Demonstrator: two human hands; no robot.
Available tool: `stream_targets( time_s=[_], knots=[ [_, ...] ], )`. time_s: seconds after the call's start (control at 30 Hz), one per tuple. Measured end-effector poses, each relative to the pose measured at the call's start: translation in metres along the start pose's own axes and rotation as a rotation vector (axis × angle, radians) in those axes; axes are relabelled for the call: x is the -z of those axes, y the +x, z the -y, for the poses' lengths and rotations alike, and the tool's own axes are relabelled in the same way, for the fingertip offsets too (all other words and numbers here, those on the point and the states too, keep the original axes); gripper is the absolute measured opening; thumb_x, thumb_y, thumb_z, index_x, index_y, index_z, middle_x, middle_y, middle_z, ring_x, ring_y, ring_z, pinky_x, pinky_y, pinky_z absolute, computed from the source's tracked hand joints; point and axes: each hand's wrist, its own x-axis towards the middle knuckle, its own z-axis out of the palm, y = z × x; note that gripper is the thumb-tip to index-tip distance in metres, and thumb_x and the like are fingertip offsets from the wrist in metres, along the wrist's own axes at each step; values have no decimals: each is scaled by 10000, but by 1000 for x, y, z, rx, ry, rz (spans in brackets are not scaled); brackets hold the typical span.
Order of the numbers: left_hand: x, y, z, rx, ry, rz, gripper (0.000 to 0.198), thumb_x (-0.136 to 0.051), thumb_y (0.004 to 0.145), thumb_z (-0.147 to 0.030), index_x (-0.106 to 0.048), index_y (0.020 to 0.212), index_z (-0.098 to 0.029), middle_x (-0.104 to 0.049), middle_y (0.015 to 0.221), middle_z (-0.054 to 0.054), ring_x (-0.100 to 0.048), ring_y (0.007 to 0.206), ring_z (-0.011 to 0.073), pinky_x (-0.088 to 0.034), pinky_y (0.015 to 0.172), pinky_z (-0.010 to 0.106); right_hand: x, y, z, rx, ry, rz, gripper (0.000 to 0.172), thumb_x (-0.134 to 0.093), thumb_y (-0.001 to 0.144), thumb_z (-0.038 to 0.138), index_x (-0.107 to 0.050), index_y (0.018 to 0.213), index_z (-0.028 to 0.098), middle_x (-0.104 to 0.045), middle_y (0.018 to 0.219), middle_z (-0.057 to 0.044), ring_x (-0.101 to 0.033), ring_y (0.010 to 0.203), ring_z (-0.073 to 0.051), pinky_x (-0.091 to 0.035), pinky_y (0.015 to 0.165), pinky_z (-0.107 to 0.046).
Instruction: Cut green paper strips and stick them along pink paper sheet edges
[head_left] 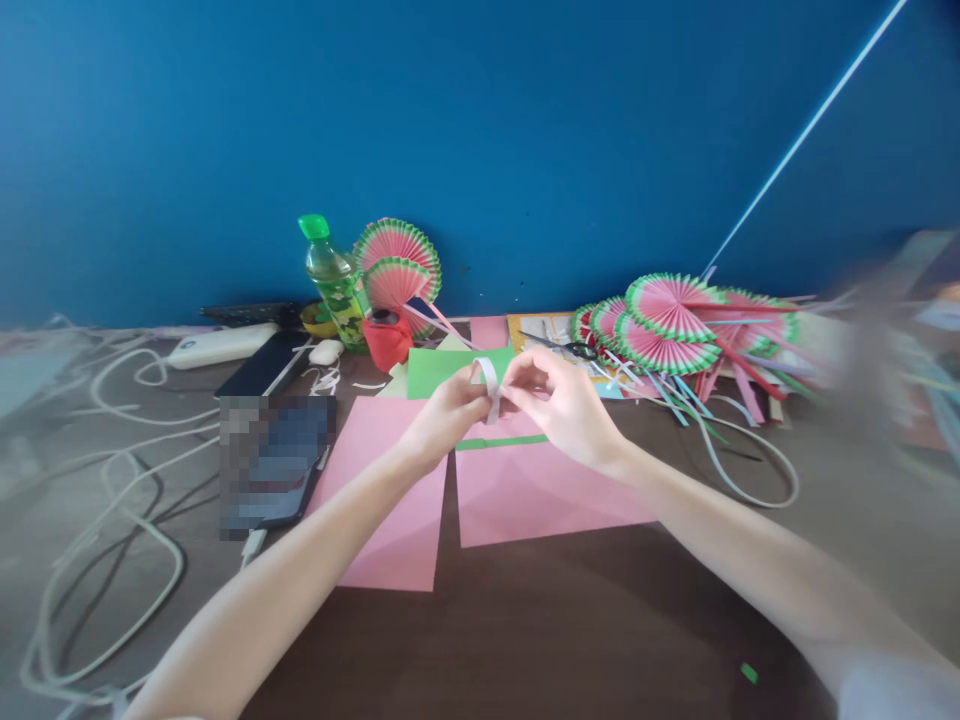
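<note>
Both hands meet above the middle of the brown table. My left hand (444, 412) and my right hand (566, 405) each pinch an end of a narrow white paper strip (489, 384), which curls in a loop between the fingertips. Under the hands lie two pink paper sheets (540, 490), with a thin green strip (501, 441) on one of them and a green sheet (442, 366) just behind.
Folded pink-and-green paper fans (667, 320) and loose strips lie at the back right, with scissors (574, 349) close by. Back left stand a green bottle (334, 280), two more fans (397, 262) and a red cup (387, 338). A phone (277, 465) and white cables (112, 520) lie at the left.
</note>
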Motion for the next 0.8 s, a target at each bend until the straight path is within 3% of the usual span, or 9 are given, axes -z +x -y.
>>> stream_targets(
  time_s=[0.2, 0.37, 0.5, 0.63, 0.8],
  knots=[
    [-1, 0, -3, -4, 35, -14, 390, -581, 683, -152, -516, 1068, -146, -627, 667, -6, -569, 657, 129, -426, 715, 283, 0, 0, 1, -7, 61, 17, 48, -512, 800, 191, -476, 771, 204, -550, 713, 17, -600, 642, -120, -517, 611, -282],
    [1, 1, 0, -29, 81, -54, 231, -575, 679, -143, -585, 909, -160, -596, 625, 1, -577, 691, 155, -444, 722, 290, 0, 0, 2, 5, 6, -3, 57, -517, 791, 174, -484, 755, 204, -574, 734, 14, -602, 647, -117, -505, 626, -279],
    [4, 2, 3, -41, 20, -16, 198, -549, 708, -159, -551, 906, -160, -582, 645, -11, -553, 641, 120, -444, 711, 276, -1, -2, 4, 32, -62, 4, 72, -509, 788, 148, -498, 744, 203, -576, 700, 20, -592, 652, -116, -487, 634, -272],
    [6, 3, 6, -22, -3, -65, 190, -553, 691, -151, -543, 881, -156, -573, 624, -29, -544, 612, 102, -434, 688, 252, -2, -4, 6, 48, -83, 33, 67, -519, 785, 155, -509, 740, 204, -590, 726, 13, -590, 682, -121, -484, 665, -284],
    [5, 3, 5, -25, -28, 18, 306, -553, 724, -173, -542, 1028, -147, -611, 688, 2, -582, 670, 131, -433, 720, 283, -1, -1, 3, 21, 40, 16, 44, -522, 797, 190, -493, 768, 205, -566, 724, 15, -595, 660, -120, -505, 630, -282]
  ],
)
